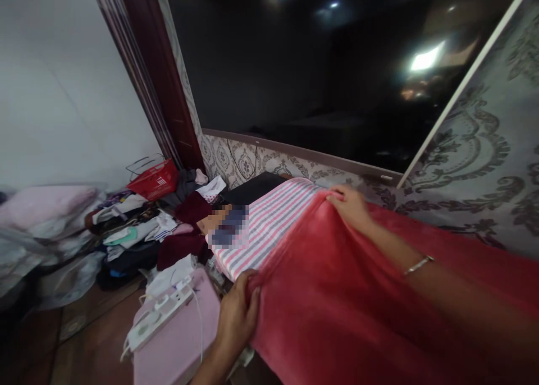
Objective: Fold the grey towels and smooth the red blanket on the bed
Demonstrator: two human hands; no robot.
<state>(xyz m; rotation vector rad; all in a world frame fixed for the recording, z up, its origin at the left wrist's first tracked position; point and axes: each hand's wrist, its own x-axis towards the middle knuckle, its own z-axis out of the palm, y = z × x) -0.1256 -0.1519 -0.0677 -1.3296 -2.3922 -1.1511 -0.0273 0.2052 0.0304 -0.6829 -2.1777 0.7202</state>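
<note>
A red plush blanket point(320, 295) spreads across the lower right, its edge held up between both hands. My left hand point(238, 309) pinches the near corner of that edge, fingers closed on the cloth. At the far end of the edge, my right hand point(349, 205) is closed on the fabric, with a bracelet on the wrist. Beyond the edge lies a pink, grey and white striped cloth point(269, 222) over a flat surface; the blanket covers part of it. A pixelated patch hides something at its left end.
A pink stool-like surface point(181, 340) with a white power strip point(158, 317) stands at lower left. Piled clothes point(138, 233) and a red basket point(154, 178) are behind it. A large dark screen point(315, 76) hangs on the patterned wall, above a black flat object point(252, 187).
</note>
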